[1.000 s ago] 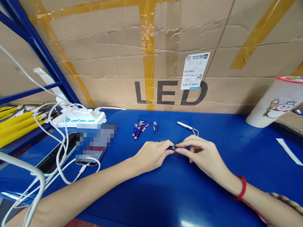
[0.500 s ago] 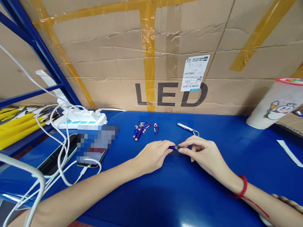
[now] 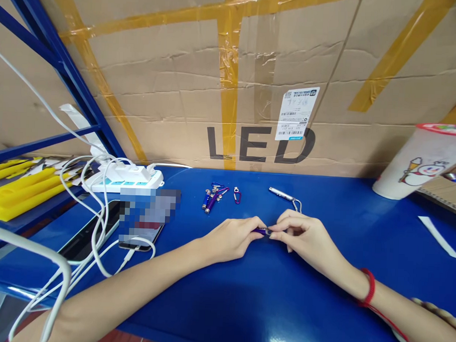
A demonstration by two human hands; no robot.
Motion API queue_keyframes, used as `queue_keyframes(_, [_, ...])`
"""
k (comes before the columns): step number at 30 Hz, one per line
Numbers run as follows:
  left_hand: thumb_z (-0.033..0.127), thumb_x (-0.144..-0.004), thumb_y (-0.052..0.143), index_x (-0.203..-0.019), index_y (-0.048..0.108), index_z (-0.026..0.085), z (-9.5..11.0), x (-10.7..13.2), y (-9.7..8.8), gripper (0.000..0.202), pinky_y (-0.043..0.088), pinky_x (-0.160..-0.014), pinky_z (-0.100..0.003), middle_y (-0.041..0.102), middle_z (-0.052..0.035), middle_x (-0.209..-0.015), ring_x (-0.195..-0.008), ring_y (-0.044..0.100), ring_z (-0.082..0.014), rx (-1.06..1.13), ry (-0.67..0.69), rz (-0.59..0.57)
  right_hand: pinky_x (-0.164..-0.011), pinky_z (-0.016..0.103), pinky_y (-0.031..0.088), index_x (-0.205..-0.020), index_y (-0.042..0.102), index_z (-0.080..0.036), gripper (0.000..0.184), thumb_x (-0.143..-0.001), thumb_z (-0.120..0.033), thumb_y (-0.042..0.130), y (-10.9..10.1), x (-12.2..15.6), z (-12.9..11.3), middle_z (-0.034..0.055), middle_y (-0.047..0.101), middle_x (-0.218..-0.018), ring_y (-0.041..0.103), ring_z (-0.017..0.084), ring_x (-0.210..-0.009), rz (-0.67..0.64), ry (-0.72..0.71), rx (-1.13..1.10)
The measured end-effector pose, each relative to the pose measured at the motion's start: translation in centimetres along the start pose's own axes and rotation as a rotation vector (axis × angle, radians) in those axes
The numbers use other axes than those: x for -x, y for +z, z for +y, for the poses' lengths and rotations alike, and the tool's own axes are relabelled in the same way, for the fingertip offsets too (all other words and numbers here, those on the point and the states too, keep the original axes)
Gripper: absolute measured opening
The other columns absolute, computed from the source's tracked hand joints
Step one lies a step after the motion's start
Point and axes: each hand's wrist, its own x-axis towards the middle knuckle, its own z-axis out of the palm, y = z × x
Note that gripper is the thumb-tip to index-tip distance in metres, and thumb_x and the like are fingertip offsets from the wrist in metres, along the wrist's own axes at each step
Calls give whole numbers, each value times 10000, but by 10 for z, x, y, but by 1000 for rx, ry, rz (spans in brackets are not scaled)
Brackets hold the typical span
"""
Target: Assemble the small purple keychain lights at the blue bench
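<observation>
Between the fingertips of my left hand (image 3: pixel 231 239) is a small purple tube, seemingly a keychain flashlight (image 3: pixel 260 231), with much of its body hidden. My right hand (image 3: pixel 304 232) pinches the small metal piece (image 3: pixel 268 232) at its right end, thumb against forefinger. Behind the hands lie a blue keychain flashlight (image 3: pixel 206 199) and a purple keychain flashlight (image 3: pixel 212 204), with clips and small round silver bits around them. A dark pink carabiner (image 3: pixel 237 196) with a metal end lies beside them. Just beyond my right hand rests a silver keychain flashlight (image 3: pixel 281 194) with its clip.
On the left are a power strip (image 3: pixel 138 182), two phones, tangled white cables (image 3: pixel 102 226) and yellow-handled tools (image 3: pixel 28 194). A large cardboard box (image 3: pixel 170 109) stands along the back of the blue table (image 3: pixel 223 300). At right are a drink cup (image 3: pixel 411 170) and a white strip (image 3: pixel 439 237).
Both hands and the flashlight sit slightly lower in the view, while the whole scene has shifted a little to the right. The grip of both hands looks much the same.
</observation>
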Motion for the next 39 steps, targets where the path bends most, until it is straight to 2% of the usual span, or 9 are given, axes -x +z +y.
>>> queue_keyframes(11, [213, -907, 386, -976, 492, 181, -2, -1, 2, 130, 458, -730, -226, 641, -27, -951, -862, 613, -147, -27, 34, 42, -419, 198, 365, -679, 658, -161, 287, -777, -422, 592, 3, 2, -4, 29, 534, -722, 445, 60, -473, -9, -14, 119])
queue_keyframes(17, [203, -899, 402, -962, 505, 171, -1, 0, 2, 125, 456, -712, -221, 643, -29, -921, -830, 615, -145, -48, 63, 81, -412, 204, 290, -626, 637, -154, 290, -769, -402, 595, 5, 2, -8, 13, 499, -655, 364, 51, -447, 22, -57, 154])
queue_keyframes(23, [206, -898, 404, -955, 521, 165, -3, 0, 4, 137, 453, -718, -212, 636, -30, -905, -823, 608, -139, -66, 123, 129, -416, 211, 272, -625, 640, -149, 287, -773, -391, 597, 6, 4, -8, 1, 458, -592, 319, 55, -437, 53, -122, 170])
queue_keyframes(34, [224, -906, 395, -907, 529, 145, -6, -2, 5, 155, 435, -638, -212, 603, -31, -779, -698, 574, -133, -161, 210, 220, -406, 212, 247, -613, 644, -148, 287, -752, -396, 604, 7, 3, -9, -2, 445, -571, 295, 54, -432, 64, -85, 158])
queue_keyframes(39, [214, -918, 356, -788, 512, 148, -6, -3, 6, 214, 411, -592, -219, 556, -21, -698, -633, 537, -126, -220, 240, 213, -396, 208, 237, -615, 639, -138, 339, -747, -446, 592, 8, 2, -10, 7, 460, -581, 293, 54, -433, 33, 2, 103])
